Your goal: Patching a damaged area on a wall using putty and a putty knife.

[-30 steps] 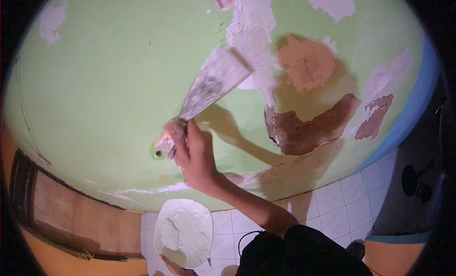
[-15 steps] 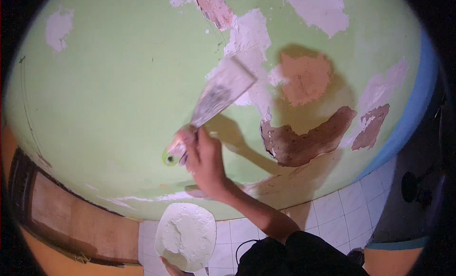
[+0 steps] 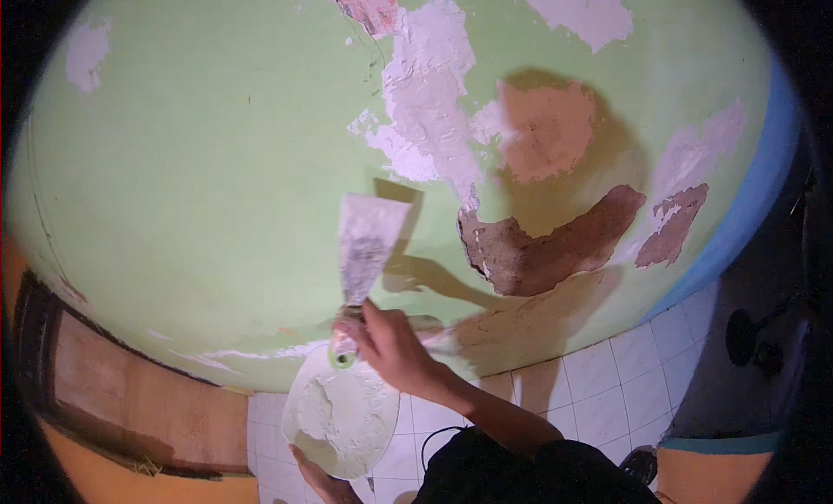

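Observation:
My right hand [image 3: 395,348] is closed round the handle of a putty knife [image 3: 369,248], whose wide, smeared blade points upward in front of the green wall [image 3: 217,191]. The handle end overlaps the upper edge of a white rounded board [image 3: 386,417] spread with white filler [image 3: 328,408]. At the board's lower left edge, my left hand [image 3: 323,485] supports it, with most of its fingers hidden beneath. White filler patches [image 3: 434,96] cover part of the wall. Below and right of them lies a bare brown patch [image 3: 555,256] with a ragged edge.
A rounded orange-pink patch [image 3: 551,131] and a smaller brown patch [image 3: 672,228] mark the wall, with a blue strip [image 3: 737,235] at right. White floor tiles [image 3: 590,378] meet its foot. A wooden panel [image 3: 147,387] in a dark frame stands at lower left.
My right hand has brought the putty knife down from the filler patch toward the board, and the blade now points more upright. The view has shifted slightly.

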Available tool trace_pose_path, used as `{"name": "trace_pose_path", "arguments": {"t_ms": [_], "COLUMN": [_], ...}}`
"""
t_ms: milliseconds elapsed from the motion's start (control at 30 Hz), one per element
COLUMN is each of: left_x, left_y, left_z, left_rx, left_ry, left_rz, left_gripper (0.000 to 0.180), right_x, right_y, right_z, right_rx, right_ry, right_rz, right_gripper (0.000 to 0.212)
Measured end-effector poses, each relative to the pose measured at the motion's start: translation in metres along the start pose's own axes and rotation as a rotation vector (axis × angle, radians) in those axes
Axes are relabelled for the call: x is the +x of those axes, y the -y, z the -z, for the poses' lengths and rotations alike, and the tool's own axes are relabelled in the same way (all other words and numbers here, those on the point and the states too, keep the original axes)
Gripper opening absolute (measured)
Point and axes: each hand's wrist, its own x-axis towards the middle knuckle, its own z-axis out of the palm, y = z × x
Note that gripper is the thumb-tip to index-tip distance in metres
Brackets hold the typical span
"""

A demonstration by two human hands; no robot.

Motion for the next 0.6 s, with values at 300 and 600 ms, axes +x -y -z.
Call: {"name": "trace_pose_path", "arguments": {"t_ms": [300,600], "left_x": [-0.008,-0.016], "left_y": [0.005,0.003], "left_z": [0.003,0.0], "left_rx": [-0.06,-0.031], "left_ry": [-0.011,-0.032], "left_rz": [0.072,0.068], "left_gripper": [0.061,0.063], "right_x": [-0.007,0.005], "right_y": [0.034,0.044], "right_z": [0.097,0.128], "right_rx": [-0.167,-0.39], "right_ry": [-0.147,-0.119], "right_rz": [-0.217,-0.207], "right_gripper": [0.024,0.032]}}
